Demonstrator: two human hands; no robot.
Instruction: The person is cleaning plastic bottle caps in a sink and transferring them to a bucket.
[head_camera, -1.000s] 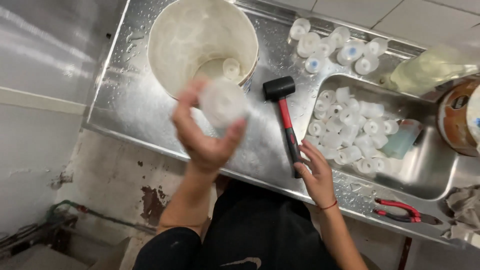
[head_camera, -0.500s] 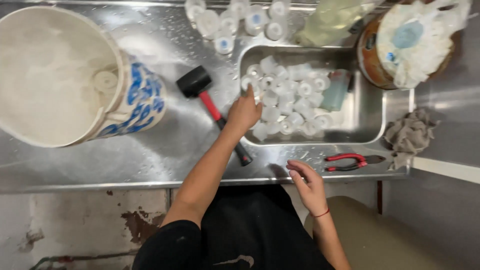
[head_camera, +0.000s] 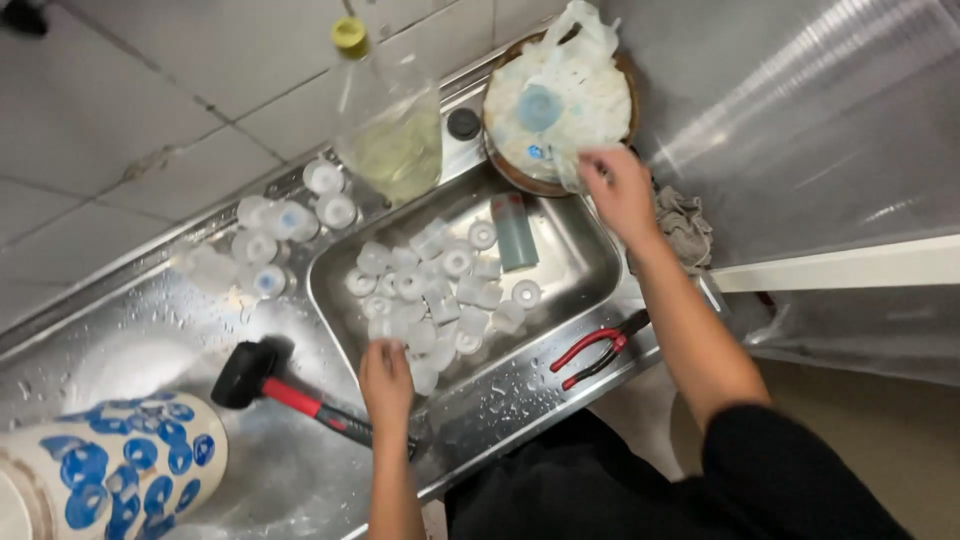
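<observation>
Reaching into the steel sink basin (head_camera: 590, 262), the left hand (head_camera: 386, 378) rests palm down at the near edge of a heap of small white plastic caps (head_camera: 432, 290), fingers loosely together over one or two of them; whether it grips any I cannot tell. The right hand (head_camera: 618, 188) is up at the far right corner, its fingertips pinching the crumpled white plastic bag (head_camera: 560, 95) that fills a round brown-rimmed bowl (head_camera: 628, 72). Judged from how things lie, the work with the caps looks to be somewhere in the middle: most lie jumbled in the basin, a smaller group of caps (head_camera: 285, 225) sits apart on the wet worktop (head_camera: 300, 460) behind the sink, and a blue-and-white patterned bucket (head_camera: 120, 465) stands at the near left. The basin caps face every way, some open side up, some on their sides, so they share no direction. A black-headed mallet with a red handle (head_camera: 290, 395) lies on the worktop just left of the left hand, its long axis running from head at far left to grip at near right. Red-handled pliers (head_camera: 598, 350) lie on the sink's front rim, and a clear bottle with a yellow cap (head_camera: 385, 130) stands behind the basin.
</observation>
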